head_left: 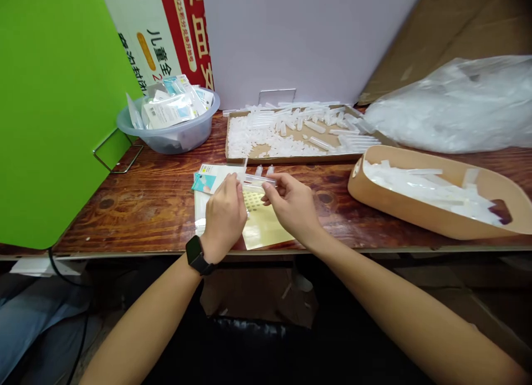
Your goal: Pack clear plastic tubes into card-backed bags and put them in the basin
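My left hand [224, 216], with a black watch on its wrist, is closed in a pinch on the left end of a clear plastic tube [258, 179]. My right hand [291, 205] pinches the tube's right end. Both hands hover over a yellow sheet [266, 227] lying at the table's front edge. A small clear packet with a teal and white card [208, 180] lies just left of the hands, partly under the left hand. Two small clear caps [264, 169] stand behind the tube.
A flat cardboard tray [228, 144] behind holds several clear tubes and small white bits. A tan scoop-shaped bin [415, 210] of clear parts sits at right, a plastic bag [453, 105] beyond it. A grey bowl [174, 135] of packets stands at back left, beside a green board [54, 108].
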`<state>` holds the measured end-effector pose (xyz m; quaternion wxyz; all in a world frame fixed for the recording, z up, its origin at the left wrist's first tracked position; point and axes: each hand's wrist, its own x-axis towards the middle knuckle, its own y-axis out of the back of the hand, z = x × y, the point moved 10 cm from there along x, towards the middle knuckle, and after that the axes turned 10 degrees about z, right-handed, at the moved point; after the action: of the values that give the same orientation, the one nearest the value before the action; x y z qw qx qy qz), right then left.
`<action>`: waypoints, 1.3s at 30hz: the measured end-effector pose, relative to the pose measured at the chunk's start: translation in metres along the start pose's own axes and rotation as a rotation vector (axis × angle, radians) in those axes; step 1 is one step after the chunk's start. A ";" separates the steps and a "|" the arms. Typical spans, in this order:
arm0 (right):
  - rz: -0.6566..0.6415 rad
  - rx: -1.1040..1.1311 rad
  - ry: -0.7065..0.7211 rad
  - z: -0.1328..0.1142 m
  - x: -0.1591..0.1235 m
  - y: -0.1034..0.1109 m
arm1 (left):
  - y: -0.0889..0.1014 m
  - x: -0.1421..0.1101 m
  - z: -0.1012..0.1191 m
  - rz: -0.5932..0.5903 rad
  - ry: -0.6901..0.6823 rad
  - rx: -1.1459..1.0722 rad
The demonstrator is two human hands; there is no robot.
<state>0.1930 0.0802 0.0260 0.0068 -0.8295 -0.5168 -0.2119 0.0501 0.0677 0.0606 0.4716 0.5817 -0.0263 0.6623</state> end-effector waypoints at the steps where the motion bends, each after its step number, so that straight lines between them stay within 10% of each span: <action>1: 0.005 0.012 0.026 -0.002 -0.001 -0.003 | 0.000 -0.001 0.008 0.036 -0.048 -0.015; 8: 0.010 0.226 0.083 -0.008 0.000 -0.024 | 0.004 -0.011 0.051 0.133 -0.230 -0.159; 16: 0.006 0.405 -0.158 0.007 0.011 -0.031 | 0.007 0.010 0.025 -0.169 -0.221 -0.223; 21: 0.063 0.421 -0.155 0.008 0.012 -0.025 | 0.027 0.023 -0.055 0.115 0.449 -0.540; 25: 0.011 0.394 -0.071 -0.007 0.004 -0.028 | -0.014 0.003 -0.063 0.073 1.008 -1.277; 39: -0.105 0.334 0.126 -0.033 -0.015 -0.037 | -0.022 0.006 -0.061 0.156 1.142 -1.637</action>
<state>0.1437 0.0770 0.0428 0.1658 -0.7738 -0.5859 -0.1744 0.0198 0.1184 0.0347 0.6242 -0.3307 -0.2819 0.6493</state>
